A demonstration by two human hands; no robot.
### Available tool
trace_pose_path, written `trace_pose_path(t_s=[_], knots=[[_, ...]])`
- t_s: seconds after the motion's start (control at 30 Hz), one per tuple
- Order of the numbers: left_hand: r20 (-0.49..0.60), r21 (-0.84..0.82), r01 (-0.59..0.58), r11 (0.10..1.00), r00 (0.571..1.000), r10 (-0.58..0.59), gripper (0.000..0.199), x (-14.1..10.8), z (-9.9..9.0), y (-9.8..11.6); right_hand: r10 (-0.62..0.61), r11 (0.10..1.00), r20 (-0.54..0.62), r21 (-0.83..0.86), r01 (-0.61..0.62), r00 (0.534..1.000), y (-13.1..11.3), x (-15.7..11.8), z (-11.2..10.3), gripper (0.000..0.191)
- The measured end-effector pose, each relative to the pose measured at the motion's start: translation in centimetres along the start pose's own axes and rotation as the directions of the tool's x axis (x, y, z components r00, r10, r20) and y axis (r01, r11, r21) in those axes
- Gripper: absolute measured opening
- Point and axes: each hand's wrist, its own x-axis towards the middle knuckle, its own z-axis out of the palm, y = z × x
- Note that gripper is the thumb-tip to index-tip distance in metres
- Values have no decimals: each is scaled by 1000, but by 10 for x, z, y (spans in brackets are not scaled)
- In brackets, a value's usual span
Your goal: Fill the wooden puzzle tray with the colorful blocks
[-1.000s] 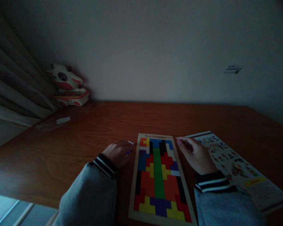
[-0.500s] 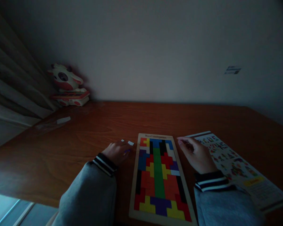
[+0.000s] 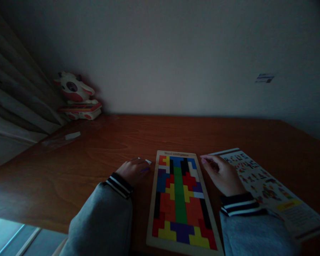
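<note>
A wooden block puzzle board (image 3: 172, 153) lies on the table between my hands, its frame covered by interlocking pieces in many colours. Left of its upper edge, my left hand (image 3: 133, 171) rests palm down, fingers stretched over a few small loose pieces. A purple piece (image 3: 145, 170) shows by the fingers, and a white piece (image 3: 148, 161) peeks out just past them; the rest is hidden. My right hand (image 3: 224, 174) lies at the board's upper right, thumb and forefinger tips close together, other fingers curled. Nothing shows in it.
Under my right hand and sleeve lies a printed pattern sheet (image 3: 281, 204), reaching to the right. A cow-shaped toy (image 3: 78, 96) stands at the back left by the curtain (image 3: 18, 89). A pale strip (image 3: 73, 135) lies on the table (image 3: 117, 135) near the left edge.
My left hand has shifted slightly, so its fingers cover more of the white pieces. My right hand and the board look the same.
</note>
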Motion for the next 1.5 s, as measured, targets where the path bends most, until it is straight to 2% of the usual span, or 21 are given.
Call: trace_pose_path(t_s=[0.33, 0.5, 0.8, 1.13, 1.2, 1.27, 1.37, 1.43, 1.5], knots=[[-29, -46, -15, 999, 1000, 13, 17, -1, 3, 0, -3, 1000, 20, -5, 3, 1000, 2, 0, 1, 37], [0, -33, 110, 993, 994, -110, 29, 1, 3, -4, -17, 1000, 9, -10, 17, 1000, 2, 0, 0, 35], [7, -237, 255, 937, 965, -261, 32, 5, 8, -3, -15, 1000, 5, 9, 15, 1000, -2, 0, 0, 36], [-3, -368, 347, 863, 927, -374, 40, 6, 3, 6, -7, 999, 44, 46, 5, 999, -4, -1, -1, 36], [0, -384, 367, 847, 918, -397, 37, 6, 2, 8, -15, 996, 81, 91, 7, 997, -10, -2, -1, 34], [-7, -414, 380, 827, 907, -420, 30, 8, 1, 12, -24, 990, 172, 139, 0, 985, -22, -7, -1, 33], [-87, -537, 333, 775, 892, -444, 23, 12, 2, 24, -64, 980, 357, 198, -9, 932, -47, -17, 4, 31], [-137, -651, 268, 710, 879, -457, 25, 16, 7, 37, -109, 960, 392, 281, -6, 913, -62, -25, 11, 29], [-132, -740, 228, 633, 873, -469, 30, 20, 13, 50, -145, 943, 400, 333, 4, 905, -72, -31, 20, 28]])
